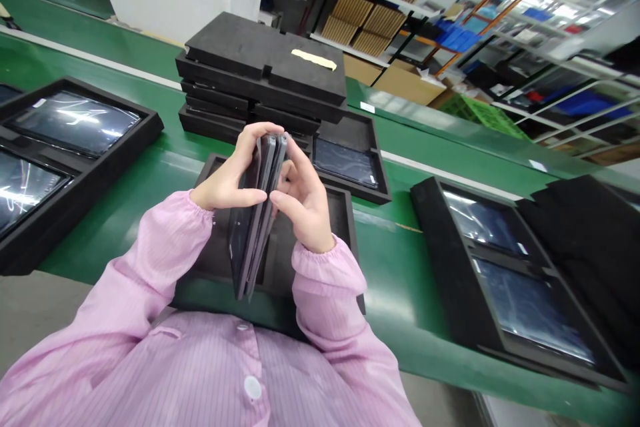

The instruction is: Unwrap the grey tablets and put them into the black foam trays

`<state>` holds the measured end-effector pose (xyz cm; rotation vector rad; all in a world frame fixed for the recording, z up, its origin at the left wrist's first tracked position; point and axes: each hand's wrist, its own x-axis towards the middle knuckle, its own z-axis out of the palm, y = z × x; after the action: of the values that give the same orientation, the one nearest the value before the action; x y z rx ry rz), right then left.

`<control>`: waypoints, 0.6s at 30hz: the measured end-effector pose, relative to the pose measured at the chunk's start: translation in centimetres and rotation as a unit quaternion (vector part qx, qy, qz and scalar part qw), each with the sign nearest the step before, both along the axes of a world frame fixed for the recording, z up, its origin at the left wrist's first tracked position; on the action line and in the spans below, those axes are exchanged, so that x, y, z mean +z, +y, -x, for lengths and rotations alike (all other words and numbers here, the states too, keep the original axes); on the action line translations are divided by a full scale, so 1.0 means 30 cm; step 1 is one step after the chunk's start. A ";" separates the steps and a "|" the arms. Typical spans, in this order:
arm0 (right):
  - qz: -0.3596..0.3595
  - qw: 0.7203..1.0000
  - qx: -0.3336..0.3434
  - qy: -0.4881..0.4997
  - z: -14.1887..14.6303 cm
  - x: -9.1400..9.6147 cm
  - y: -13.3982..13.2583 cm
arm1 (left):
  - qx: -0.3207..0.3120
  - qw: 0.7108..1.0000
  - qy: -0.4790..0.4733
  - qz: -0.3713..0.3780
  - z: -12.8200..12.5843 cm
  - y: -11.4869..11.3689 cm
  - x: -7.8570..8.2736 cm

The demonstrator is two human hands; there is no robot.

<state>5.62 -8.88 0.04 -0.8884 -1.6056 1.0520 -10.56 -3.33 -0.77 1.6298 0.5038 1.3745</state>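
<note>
Two dark, thin tablets (255,227) stand on edge, pressed together face to face or back to back; which I cannot tell. My left hand (235,177) grips the left one, thumb on the near edge and fingers over its far end. From the other side my right hand (303,203) holds the right one, its thumb almost touching the left thumb. Below them lies a black foam tray (343,220) with recesses, partly hidden by the tablets and my arms.
Behind is a stack of black foam trays (225,47) with a yellow tape strip. A tray (383,177) beside it holds a film-covered tablet. More filled trays stand at left (145,130) and right (445,280) on the green bench (390,260). Shelves with cartons (345,17) rise beyond.
</note>
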 end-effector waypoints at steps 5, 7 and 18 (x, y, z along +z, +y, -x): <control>0.011 1.000 -0.005 -0.002 -0.001 -0.009 0.024 | -0.013 0.999 -0.017 0.027 -0.016 0.003 0.005; 0.000 1.000 -0.025 0.000 0.007 -0.001 0.028 | -0.016 1.000 -0.014 0.024 -0.023 0.010 0.001; 0.001 0.998 -0.046 0.047 0.031 0.008 0.047 | 0.080 0.997 0.005 0.011 -0.048 0.014 -0.014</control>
<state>4.70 -7.47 0.27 -0.8930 -1.4720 1.0154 -9.12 -2.91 -1.18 1.6078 0.6651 1.4734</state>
